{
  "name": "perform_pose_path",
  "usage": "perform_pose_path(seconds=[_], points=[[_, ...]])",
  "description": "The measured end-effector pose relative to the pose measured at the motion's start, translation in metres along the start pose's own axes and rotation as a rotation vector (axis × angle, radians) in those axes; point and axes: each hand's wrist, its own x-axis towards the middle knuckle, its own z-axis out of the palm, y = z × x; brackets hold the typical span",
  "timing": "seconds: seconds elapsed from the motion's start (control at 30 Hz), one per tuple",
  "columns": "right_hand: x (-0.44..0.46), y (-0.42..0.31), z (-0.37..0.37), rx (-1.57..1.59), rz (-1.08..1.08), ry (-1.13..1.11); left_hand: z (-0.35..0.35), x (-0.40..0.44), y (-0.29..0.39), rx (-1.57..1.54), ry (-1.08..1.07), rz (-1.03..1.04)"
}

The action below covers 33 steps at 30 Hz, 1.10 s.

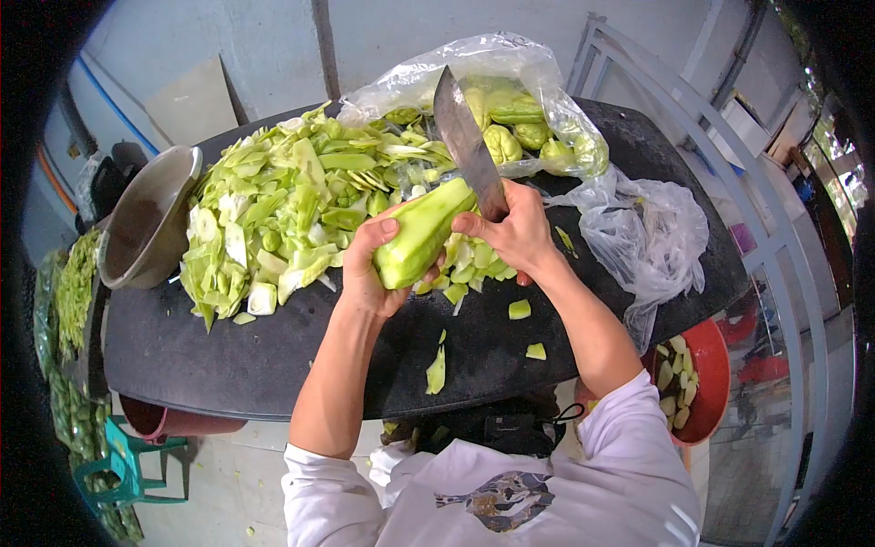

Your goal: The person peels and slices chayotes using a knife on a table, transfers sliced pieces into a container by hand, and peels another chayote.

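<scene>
My left hand point(372, 260) is wrapped round a peeled pale-green chayote point(421, 234), held tilted above the table. My right hand point(513, 232) grips a wide-bladed knife point(465, 137) low down, its handle hidden in the fingers. The blade points up and away, and its lower part is beside the chayote's upper end. My right thumb reaches toward the chayote. A large heap of green peelings point(283, 205) lies behind and left of my hands. Whole chayotes point(518, 123) show inside a clear plastic bag point(570, 77) at the back.
The dark table point(301, 356) carries a few loose scraps point(437, 372). A grey basin point(150, 219) leans at the left edge. Crumpled plastic point(647, 237) lies on the right. Below stand a red tub point(711, 365) with cut pieces, a green stool point(132, 460) and a metal railing point(775, 237).
</scene>
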Motion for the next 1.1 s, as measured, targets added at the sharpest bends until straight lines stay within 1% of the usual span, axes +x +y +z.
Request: perform_pose_path(seconds=[0.13, 0.23, 0.4, 0.67, 0.73, 0.8, 0.93, 1.0, 1.1], points=[[-0.001, -0.006, 0.003, 0.045, 0.008, -0.01, 0.0, 0.001, -0.001, 0.006, 0.015, 0.024], [0.0, 0.001, 0.006, 0.008, -0.052, 0.038, 0.002, 0.001, -0.002, 0.014, 0.039, 0.051], [-0.003, -0.011, 0.003, -0.086, -0.046, 0.013, 0.004, 0.001, -0.003, 0.03, 0.048, 0.076], [-0.004, -0.003, 0.01, -0.075, 0.008, 0.0, 0.003, 0.003, -0.006, -0.014, 0.075, 0.151], [-0.004, -0.002, 0.011, -0.08, 0.016, -0.01, 0.004, 0.002, -0.006, -0.006, 0.079, 0.154], [-0.005, -0.001, 0.011, -0.11, -0.035, -0.005, 0.005, 0.002, -0.006, 0.0, 0.083, 0.159], [-0.006, -0.002, 0.012, -0.117, -0.033, -0.014, 0.008, 0.001, -0.005, 0.001, 0.11, 0.159], [-0.007, -0.002, 0.015, -0.142, -0.078, -0.006, 0.009, 0.0, -0.005, 0.009, 0.127, 0.16], [-0.008, -0.007, 0.013, -0.155, -0.044, -0.039, 0.008, 0.0, -0.005, 0.022, 0.137, 0.158]])
